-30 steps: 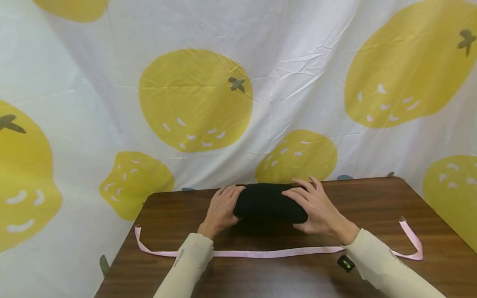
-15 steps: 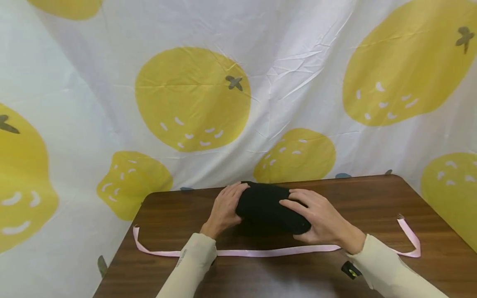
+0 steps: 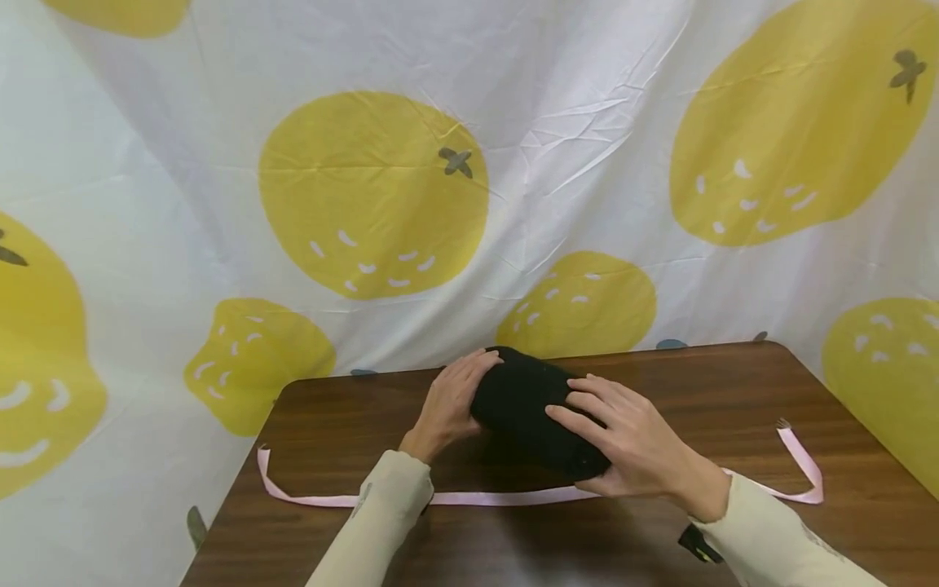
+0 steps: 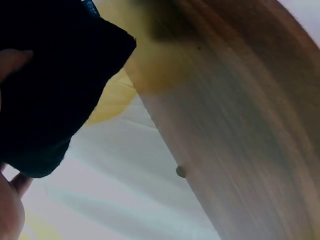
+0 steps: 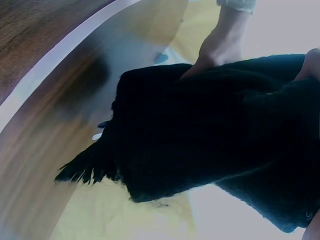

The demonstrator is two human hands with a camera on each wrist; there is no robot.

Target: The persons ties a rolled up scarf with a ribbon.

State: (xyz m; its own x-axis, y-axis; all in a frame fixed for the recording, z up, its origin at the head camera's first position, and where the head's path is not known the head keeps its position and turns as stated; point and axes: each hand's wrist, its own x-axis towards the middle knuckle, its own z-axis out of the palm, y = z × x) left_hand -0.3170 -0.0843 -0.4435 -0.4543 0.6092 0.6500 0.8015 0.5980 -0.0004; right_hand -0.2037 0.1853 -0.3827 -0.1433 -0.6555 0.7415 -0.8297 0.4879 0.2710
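A black fuzzy scarf (image 3: 522,399), folded into a thick bundle, is held between both hands above the table. My left hand (image 3: 449,403) grips its left end, with fingers over the top. On the other end, my right hand (image 3: 634,440) has its fingers spread over the upper side and the thumb underneath. Fringe (image 5: 92,162) hangs out of one end of the bundle in the right wrist view. A pink ribbon (image 3: 506,497) lies lengthwise on the table, nearer to me than the scarf; the right hand and forearm cover part of it.
The brown wooden table (image 3: 352,440) has rounded far corners. Behind it hangs a white curtain (image 3: 557,187) printed with yellow lemons. Both ribbon ends bend away from me near the table's left and right sides.
The scarf has tilted, its right end coming lower and nearer to me and its left end rising slightly. Both hands have moved with it, keeping their grip. The ribbon stays in place.
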